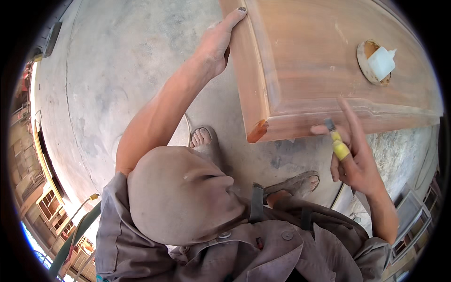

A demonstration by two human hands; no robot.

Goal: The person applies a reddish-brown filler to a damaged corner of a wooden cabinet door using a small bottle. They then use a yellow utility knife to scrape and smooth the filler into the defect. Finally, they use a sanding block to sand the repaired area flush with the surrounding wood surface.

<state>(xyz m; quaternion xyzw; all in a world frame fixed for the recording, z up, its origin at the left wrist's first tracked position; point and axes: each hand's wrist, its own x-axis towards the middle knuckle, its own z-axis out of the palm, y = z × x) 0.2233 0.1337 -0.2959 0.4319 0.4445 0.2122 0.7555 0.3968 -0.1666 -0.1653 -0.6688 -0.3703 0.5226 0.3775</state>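
Note:
My left hand (217,44) is closed round the left edge of a brown wooden panel (310,66), its thumb lying on top. The panel has a raised, moulded border, and a shiny reddish-brown patch (258,131) marks its near left corner. Beside the near edge is my right hand (354,157), slightly blurred, its index finger stretched toward the panel and the other fingers partly bent. Yellow wrapping (340,149) with a grey tip covers its thumb. No held thing shows in it. A round, shallow dish (361,63) with brown residue rests on the panel, a white plastic bottle (381,64) with a spout tilted in it.
Below the panel lies a grey concrete floor (127,61), with my sandalled feet on it. A thin cable (188,127) runs near my left foot. At lower left are a green hose (77,237) and a yellow connector (94,196). Grey frames (413,214) stand at lower right.

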